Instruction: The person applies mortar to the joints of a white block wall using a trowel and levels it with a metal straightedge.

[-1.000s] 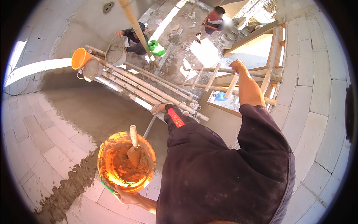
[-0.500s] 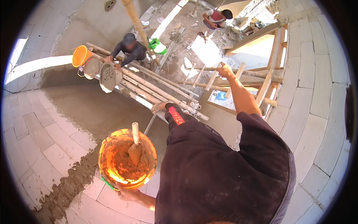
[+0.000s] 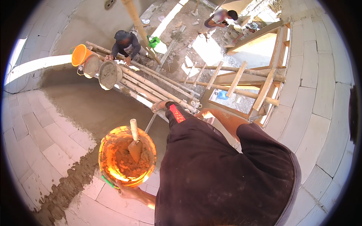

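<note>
My left hand (image 3: 127, 191) grips an orange bucket (image 3: 106, 147) low on its near side, beside the green grip of its handle. Wet mortar (image 3: 122, 156) lies inside the bucket. A trowel (image 3: 134, 145) with a pale wooden handle stands in the mortar, blade down, handle leaning on the far rim. My right hand (image 3: 204, 114) is beside my bent leg, close to the ends of the bamboo poles. Its fingers look loosely stretched and nothing shows in them, though my leg partly hides them.
Bamboo scaffold poles (image 3: 151, 83) run beneath my foot. Mortar buckets (image 3: 109, 75) and another orange bucket (image 3: 80, 55) stand at their far left end, near a crouching person (image 3: 126, 43). A wooden ladder (image 3: 236, 79) leans by a framed opening. Block walls rise on both sides.
My right hand has left the ladder and come down beside my leg. The crouching person's hand has come off the mortar bucket. Another person farther back has shifted. My left hand keeps the bucket.
</note>
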{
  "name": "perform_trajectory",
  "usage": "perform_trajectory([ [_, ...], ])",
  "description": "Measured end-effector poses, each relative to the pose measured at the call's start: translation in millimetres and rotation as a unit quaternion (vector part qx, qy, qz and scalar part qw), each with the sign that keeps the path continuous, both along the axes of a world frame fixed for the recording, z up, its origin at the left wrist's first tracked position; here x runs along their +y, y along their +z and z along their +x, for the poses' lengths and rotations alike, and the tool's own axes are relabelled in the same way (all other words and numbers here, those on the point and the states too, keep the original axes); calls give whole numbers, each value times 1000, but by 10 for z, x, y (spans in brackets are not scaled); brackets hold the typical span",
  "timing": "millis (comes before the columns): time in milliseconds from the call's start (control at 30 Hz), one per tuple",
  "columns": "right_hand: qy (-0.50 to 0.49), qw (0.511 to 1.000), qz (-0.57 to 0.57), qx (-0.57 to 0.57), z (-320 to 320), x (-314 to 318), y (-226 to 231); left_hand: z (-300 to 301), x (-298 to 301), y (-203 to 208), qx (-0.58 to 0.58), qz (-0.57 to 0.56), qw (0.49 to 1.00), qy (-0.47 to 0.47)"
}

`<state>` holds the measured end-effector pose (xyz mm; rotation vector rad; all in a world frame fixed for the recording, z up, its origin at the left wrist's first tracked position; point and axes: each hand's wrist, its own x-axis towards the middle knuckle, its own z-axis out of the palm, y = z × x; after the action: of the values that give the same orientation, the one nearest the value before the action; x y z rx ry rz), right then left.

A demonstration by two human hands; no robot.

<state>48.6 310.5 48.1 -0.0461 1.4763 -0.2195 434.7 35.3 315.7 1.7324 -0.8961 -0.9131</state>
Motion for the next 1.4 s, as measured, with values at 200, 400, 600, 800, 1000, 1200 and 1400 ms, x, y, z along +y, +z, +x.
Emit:
perform_trajectory([
  [200, 16, 998, 8, 53, -534, 259, -13, -147, 53, 75, -16, -32, 997, -62],
  [400, 70, 995, -58, -26, -107, -396, 513, -70, 118, 37, -19, -9, 1000, -14],
  [600, 188, 884, -343, 256, -11, -1582, 1016, -252, 119, 145, -31, -19, 999, 12],
  [800, 167, 855, -422, 250, -123, -1953, 886, -318, 157, 131, -89, -50, 995, 16],
  [1000, 357, 840, -353, 204, -141, -1777, 1407, -366, 295, 206, -16, -36, 997, 61],
  [1200, 280, 569, -718, 287, 425, -2596, 2301, -746, 278, 458, -26, -62, 997, 44],
  [1400, 555, 379, -676, 303, 854, -2891, 2066, -763, 276, 503, -3, -83, 996, 13],
])
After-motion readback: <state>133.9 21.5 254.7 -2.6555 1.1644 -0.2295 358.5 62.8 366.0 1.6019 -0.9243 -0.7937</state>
